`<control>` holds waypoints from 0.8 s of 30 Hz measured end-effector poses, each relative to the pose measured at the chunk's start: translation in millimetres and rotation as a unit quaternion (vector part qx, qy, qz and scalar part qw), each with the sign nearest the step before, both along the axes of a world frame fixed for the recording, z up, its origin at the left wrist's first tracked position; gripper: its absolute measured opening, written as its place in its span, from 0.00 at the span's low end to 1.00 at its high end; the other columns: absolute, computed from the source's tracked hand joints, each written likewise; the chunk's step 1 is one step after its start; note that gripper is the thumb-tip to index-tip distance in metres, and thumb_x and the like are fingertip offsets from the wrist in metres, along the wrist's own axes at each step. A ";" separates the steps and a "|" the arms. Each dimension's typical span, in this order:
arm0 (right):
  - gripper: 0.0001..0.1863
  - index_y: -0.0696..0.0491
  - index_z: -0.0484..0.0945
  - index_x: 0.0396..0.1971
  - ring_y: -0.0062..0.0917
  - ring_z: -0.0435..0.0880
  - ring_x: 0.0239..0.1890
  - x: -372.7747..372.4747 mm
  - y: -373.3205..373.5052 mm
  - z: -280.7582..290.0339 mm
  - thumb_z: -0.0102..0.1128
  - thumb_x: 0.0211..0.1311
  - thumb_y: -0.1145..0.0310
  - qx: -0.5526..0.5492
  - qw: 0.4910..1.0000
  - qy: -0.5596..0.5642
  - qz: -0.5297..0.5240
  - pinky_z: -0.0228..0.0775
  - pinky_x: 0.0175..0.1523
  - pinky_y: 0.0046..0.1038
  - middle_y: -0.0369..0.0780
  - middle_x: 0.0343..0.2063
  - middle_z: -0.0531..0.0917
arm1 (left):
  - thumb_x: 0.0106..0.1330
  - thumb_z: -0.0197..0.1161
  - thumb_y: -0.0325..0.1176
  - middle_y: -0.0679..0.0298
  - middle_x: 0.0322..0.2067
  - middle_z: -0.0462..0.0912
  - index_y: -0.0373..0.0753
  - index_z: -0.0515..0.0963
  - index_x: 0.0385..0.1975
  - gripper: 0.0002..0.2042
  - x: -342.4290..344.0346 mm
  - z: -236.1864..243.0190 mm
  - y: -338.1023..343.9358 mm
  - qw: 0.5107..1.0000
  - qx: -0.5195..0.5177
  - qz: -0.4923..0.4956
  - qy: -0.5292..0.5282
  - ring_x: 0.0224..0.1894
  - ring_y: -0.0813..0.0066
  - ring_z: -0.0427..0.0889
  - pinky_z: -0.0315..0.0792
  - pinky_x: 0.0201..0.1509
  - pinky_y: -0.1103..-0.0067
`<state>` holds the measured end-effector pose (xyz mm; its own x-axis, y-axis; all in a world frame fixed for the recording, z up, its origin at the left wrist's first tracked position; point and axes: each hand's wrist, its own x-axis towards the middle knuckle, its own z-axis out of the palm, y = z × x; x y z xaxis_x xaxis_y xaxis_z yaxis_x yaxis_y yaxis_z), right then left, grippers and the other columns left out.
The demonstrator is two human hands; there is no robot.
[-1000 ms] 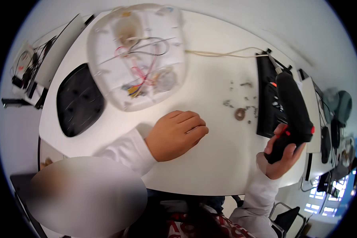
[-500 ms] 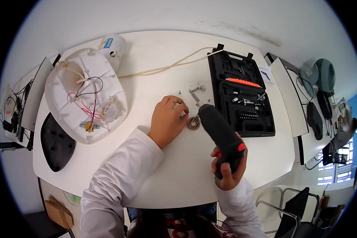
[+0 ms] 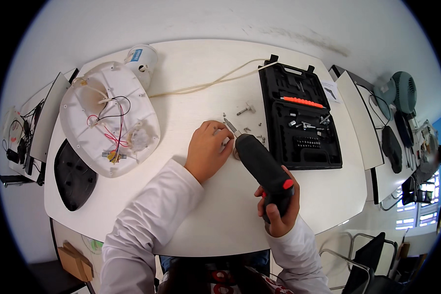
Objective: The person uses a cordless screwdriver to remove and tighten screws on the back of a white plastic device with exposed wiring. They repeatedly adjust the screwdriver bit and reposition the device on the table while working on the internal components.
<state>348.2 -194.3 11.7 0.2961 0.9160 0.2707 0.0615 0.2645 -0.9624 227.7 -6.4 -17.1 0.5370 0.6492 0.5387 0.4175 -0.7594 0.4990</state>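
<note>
My right hand (image 3: 282, 210) is wrapped round the grip of a black cordless screwdriver (image 3: 259, 164) with red buttons. The tool's metal bit points away from me and to the left, its tip close to a small screw (image 3: 224, 114) on the table. My left hand (image 3: 208, 151) rests on the tabletop just left of the bit, fingers curled; what they hold is mostly hidden. A round metal part beside those fingers is largely covered by the screwdriver. Beyond the tool lies a small metal shaft piece (image 3: 246, 109), and several small screws (image 3: 260, 137) are scattered to its right.
At left lies an upturned white plastic housing (image 3: 76, 125) with loose wires, a black cover (image 3: 73, 179) and a white cylinder (image 3: 141, 63). A pale cable (image 3: 196, 88) crosses the table's back. The open black tool case (image 3: 304, 159) stands right, holding an orange flexible shaft (image 3: 303, 102).
The screwdriver has swung left and its bit tip has moved from near the shaft piece to the small screw. My left hand has stayed nearly in place.
</note>
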 end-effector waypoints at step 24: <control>0.42 0.61 0.57 0.60 0.41 0.82 0.33 -6.1 -5.5 6.1 0.70 0.46 0.68 -0.015 0.942 -0.297 0.156 0.73 0.38 0.28 0.51 0.37 0.79 | 0.52 0.55 0.18 0.52 0.49 0.69 0.35 0.66 0.46 0.19 -186.9 22.6 -33.2 0.980 0.162 0.100 -0.049 0.53 0.55 0.69 0.64 0.56 0.68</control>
